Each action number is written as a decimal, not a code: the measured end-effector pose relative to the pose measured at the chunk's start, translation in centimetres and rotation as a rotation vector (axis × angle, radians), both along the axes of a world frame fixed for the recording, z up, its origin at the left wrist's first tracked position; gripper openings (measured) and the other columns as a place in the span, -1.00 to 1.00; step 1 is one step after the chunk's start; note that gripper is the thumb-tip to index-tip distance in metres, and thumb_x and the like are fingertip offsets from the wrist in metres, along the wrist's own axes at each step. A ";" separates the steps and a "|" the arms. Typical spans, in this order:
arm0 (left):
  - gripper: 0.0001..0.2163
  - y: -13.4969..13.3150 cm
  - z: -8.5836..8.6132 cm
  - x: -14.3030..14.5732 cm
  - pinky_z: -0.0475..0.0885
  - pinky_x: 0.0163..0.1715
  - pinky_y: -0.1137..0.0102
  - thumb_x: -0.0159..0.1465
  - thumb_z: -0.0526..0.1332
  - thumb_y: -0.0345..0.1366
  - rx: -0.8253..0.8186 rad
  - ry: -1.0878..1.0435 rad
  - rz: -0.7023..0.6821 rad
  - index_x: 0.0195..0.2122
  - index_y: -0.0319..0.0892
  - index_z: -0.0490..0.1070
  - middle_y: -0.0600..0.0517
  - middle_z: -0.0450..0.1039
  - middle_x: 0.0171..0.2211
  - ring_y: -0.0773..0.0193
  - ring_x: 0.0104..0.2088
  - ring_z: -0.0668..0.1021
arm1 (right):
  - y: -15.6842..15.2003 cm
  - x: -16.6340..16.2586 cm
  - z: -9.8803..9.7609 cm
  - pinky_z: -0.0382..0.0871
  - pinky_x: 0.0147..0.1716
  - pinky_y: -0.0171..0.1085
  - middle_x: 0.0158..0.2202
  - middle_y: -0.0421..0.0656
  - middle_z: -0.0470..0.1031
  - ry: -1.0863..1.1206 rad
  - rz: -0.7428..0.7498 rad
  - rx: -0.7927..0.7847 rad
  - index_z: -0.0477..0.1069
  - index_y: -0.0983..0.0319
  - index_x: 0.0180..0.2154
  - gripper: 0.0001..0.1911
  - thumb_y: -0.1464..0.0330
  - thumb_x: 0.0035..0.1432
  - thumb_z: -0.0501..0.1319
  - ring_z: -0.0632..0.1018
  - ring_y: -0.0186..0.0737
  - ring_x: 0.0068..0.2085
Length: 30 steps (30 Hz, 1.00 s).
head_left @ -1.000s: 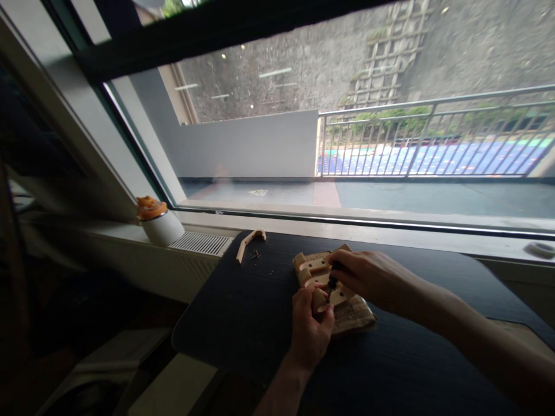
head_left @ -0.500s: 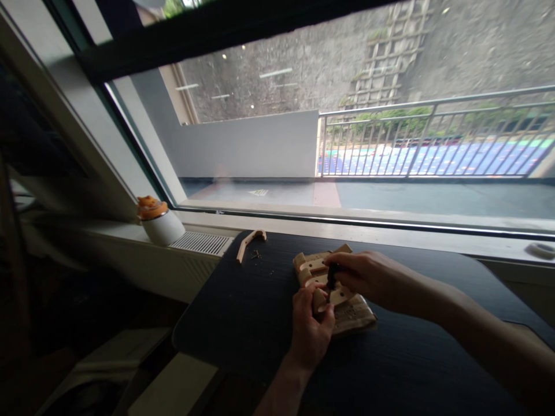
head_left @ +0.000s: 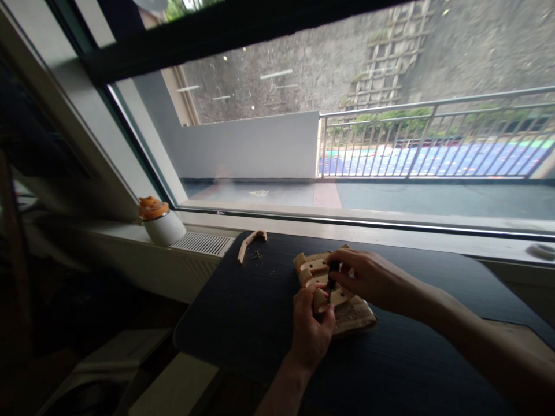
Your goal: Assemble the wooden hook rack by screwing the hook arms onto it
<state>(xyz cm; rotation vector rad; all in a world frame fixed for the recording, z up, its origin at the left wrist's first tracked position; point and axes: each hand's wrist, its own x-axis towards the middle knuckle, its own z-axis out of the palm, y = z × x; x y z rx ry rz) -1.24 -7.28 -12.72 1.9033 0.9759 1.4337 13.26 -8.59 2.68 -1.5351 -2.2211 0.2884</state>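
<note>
On the dark table lies a wooden board (head_left: pixel 358 322) with several curved wooden hooks across it; dark holes show in their flat arms. My left hand (head_left: pixel 310 323) is closed around the rounded end of the nearest wooden hook (head_left: pixel 319 301), pressing it to the board. My right hand (head_left: pixel 358 271) grips the dark handle of a screwdriver (head_left: pixel 332 271) between thumb and fingers. The screwdriver stands almost upright, its tip down at the nearest hook, close to my left thumb. Whether a screw sits under the tip cannot be made out.
A loose wooden hook (head_left: pixel 249 244) lies at the table's (head_left: pixel 243 329) far left corner, beside a small pile of screws (head_left: pixel 256 254). On the sill stands a white pot with an orange top (head_left: pixel 162 225), beside a vent grille (head_left: pixel 202 242). A window (head_left: pixel 260 144) rises behind the table.
My right hand has turned slightly about the screwdriver handle, its fingers shifting on the grip. My left hand keeps its hold on the nearest hook, and the board stays in place.
</note>
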 end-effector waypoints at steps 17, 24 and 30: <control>-0.70 -0.1 0.0 -0.1 0.37 -0.02 0.25 0.13 0.20 -0.48 -0.013 0.012 0.001 -0.10 -0.13 0.31 -0.01 0.40 -0.18 0.18 -0.10 0.44 | -0.2 0.6 -0.4 0.33 -0.44 -0.35 -0.29 -0.15 0.59 0.042 -0.042 0.048 0.47 0.17 -0.05 -0.69 0.28 0.20 0.10 0.54 -0.28 -0.40; -0.68 -0.1 0.1 -0.1 0.37 -0.02 0.24 0.13 0.20 -0.48 0.004 0.022 0.003 -0.08 -0.13 0.31 0.00 0.40 -0.19 0.18 -0.11 0.44 | -0.1 0.6 -1.0 0.31 -0.46 -0.37 -0.37 -0.17 0.58 0.016 -0.045 0.115 0.48 0.18 -0.12 -0.73 0.28 0.17 0.14 0.54 -0.29 -0.43; -0.64 -0.1 0.0 -0.1 0.37 -0.02 0.25 0.13 0.20 -0.49 0.006 0.023 0.003 -0.04 -0.12 0.29 -0.01 0.41 -0.17 0.18 -0.11 0.44 | -0.8 0.7 -0.6 0.35 -0.35 -0.35 -0.16 -0.12 0.57 -0.013 0.057 0.084 0.43 0.16 -0.03 -0.67 0.40 0.22 0.04 0.57 -0.23 -0.26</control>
